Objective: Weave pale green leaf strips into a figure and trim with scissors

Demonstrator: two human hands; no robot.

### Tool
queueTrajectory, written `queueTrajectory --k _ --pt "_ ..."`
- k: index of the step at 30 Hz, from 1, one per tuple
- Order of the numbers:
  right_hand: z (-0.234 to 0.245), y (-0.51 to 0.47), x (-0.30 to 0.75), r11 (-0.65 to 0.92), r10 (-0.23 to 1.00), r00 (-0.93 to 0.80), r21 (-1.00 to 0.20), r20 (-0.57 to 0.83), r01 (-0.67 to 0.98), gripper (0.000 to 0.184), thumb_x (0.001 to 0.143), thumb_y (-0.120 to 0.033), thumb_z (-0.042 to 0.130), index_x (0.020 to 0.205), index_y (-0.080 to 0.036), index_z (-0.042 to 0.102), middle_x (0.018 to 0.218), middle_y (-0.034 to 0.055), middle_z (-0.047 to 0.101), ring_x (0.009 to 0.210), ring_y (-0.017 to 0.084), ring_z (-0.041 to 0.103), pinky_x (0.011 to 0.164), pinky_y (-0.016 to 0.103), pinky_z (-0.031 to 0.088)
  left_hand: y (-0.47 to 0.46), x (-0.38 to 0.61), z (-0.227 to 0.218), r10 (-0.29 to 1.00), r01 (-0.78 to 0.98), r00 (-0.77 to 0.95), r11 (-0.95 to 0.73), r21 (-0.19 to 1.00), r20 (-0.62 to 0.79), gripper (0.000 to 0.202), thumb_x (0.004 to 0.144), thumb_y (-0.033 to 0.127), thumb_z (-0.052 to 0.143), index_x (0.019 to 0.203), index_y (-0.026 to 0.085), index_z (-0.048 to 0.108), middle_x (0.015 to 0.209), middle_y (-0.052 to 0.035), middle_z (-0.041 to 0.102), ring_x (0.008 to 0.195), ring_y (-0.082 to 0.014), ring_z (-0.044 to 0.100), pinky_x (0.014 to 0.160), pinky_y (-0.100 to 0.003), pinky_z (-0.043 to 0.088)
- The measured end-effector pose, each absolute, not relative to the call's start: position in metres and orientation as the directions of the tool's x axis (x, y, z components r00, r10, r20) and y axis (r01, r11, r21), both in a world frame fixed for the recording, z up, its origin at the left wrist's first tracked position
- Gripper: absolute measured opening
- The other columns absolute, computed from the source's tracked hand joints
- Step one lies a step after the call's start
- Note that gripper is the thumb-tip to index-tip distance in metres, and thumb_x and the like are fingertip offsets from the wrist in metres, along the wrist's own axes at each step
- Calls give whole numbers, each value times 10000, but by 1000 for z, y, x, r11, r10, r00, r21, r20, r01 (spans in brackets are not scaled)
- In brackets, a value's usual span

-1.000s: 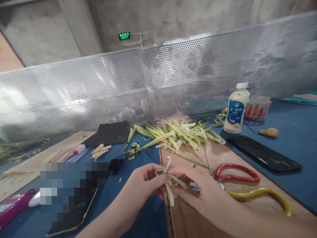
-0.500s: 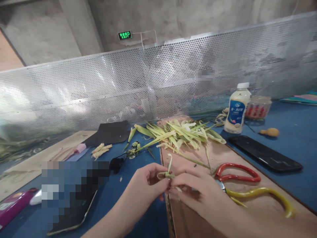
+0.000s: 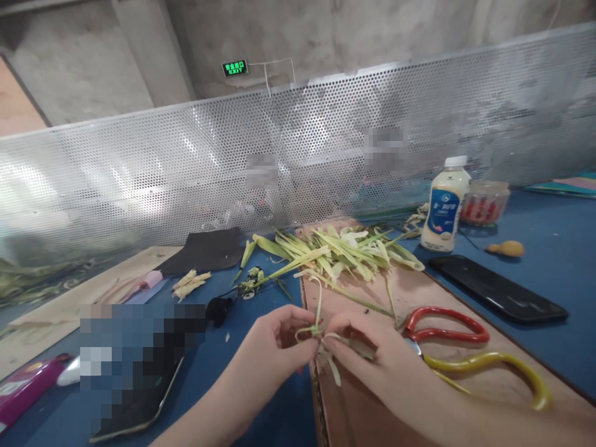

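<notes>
Both hands meet low in the middle of the view, where a small knotted strip of pale green leaf, probably corn husk, hangs in the air just above the near edge of the brown board. The left hand has its thumb and forefinger closed on the knot, with a little loop standing out on that side. The right hand is just beside it, thumb and forefinger curled around the tails; whether the tips pinch a strip or stand slightly apart, I cannot tell.

What has changed over the last half second is mostly on the right: its fingers have opened out from the bunched grouping at the knot, and a loose tail now dangles in view below them. The upright tail shows more of its length too, bending over to the left at its top. My reading is that the left hand is the anchor while the right rearranges the ends, so the knot itself stays put.

The scissors lie on the board beside the right hand (their blades are hidden behind it). Beyond, the pile of husk strips spreads over the board's far part, with a black smartphone to its right on the blue tabletop.
</notes>
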State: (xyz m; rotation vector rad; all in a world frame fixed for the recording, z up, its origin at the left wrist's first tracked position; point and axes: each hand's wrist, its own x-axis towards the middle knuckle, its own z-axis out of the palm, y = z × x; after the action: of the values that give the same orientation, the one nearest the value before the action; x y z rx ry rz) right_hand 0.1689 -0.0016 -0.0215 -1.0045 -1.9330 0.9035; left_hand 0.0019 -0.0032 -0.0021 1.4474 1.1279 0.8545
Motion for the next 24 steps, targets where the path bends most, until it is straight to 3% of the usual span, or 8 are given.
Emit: queueTrajectory --k 4,10,15,19,24 --pt "-27 0 168 401 873 -387 -888 296 226 124 847 -263 421 803 -180 503 753 -1 565 708 119 530 632 244 416 -6 3 3 960 207 271 11 978 -68 162 689 224 581 834 153 569 711 10 576 601 -91 460 542 -197 359" --pt "-35 3 166 214 895 -415 -973 160 87 167 856 -332 421 795 -184 470 640 -30 538 524 66 453 472 188 339 -7 4 8 955 218 286 22 976 -85 169 703 244 577 838 143 573 741 -9 589 633 -104 476 578 -210 373" --pt "-33 3 163 177 885 -440 -984 153 15 142 845 -312 443 801 -180 470 619 -31 543 546 71 490 502 188 367 -5 4 3 947 198 313 3 980 -66 187 688 250 606 841 152 566 739 -5 606 676 -117 523 659 -232 388" --pt "-26 0 162 139 890 -439 -990 122 6 134 840 -300 440 783 -180 459 597 -34 535 526 75 496 469 187 356 -4 4 1 960 233 273 -6 972 -60 177 691 281 603 812 155 578 671 18 579 605 -96 481 576 -203 356" --pt "-20 -4 164 148 907 -392 -988 153 -43 164 802 -284 484 924 -189 426 698 -12 556 614 108 530 529 218 394 0 0 1 974 243 227 -33 969 -23 178 702 278 585 829 154 579 660 22 552 584 -88 431 552 -199 335"
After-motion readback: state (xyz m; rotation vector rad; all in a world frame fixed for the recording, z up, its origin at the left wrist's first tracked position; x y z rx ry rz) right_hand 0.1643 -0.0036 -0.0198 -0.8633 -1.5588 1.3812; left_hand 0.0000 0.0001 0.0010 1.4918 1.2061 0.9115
